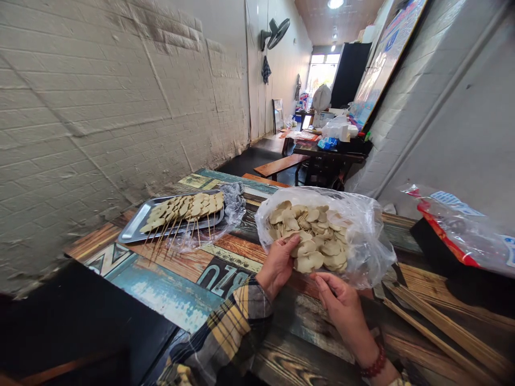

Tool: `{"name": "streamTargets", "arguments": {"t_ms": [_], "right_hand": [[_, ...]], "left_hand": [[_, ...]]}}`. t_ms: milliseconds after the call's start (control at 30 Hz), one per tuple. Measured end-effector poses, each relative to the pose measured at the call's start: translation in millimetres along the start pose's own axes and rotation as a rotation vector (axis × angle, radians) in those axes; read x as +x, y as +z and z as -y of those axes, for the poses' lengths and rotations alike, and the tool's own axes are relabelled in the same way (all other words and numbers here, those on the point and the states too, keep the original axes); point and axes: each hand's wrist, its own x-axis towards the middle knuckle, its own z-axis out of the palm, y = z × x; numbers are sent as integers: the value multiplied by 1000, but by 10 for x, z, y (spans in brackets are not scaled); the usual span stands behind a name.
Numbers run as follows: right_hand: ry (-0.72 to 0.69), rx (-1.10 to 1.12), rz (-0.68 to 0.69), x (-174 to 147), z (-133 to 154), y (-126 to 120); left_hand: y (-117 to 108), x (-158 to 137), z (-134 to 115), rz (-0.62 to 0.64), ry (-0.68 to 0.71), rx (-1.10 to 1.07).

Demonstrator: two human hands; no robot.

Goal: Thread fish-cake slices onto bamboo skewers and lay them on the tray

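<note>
You are wearing a sleeve (229, 327) of woven-looking, matt cloth and a bracelet (375, 362) of glossy beads. The desk (164, 289) is showing wood grain with worn, painted-looking patches. The tray (131, 229) is gleaming like smooth metal. The bag (367, 241) is looking like thin, crinkled clear plastic, catching light; its slices (309, 261) are appearing smooth and matt. The wall (100, 112) is showing rough, painted-looking brick, dull in finish.
</note>
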Motion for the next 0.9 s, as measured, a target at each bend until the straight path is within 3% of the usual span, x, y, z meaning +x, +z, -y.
{"name": "streamTargets", "arguments": {"t_ms": [333,900], "right_hand": [[-24,-44,-20,-15,-35,27],[-37,-57,-50,11,16,6]], "left_hand": [[29,-20,85,-62,46,37],[57,-49,130,-5,41,49]]}}
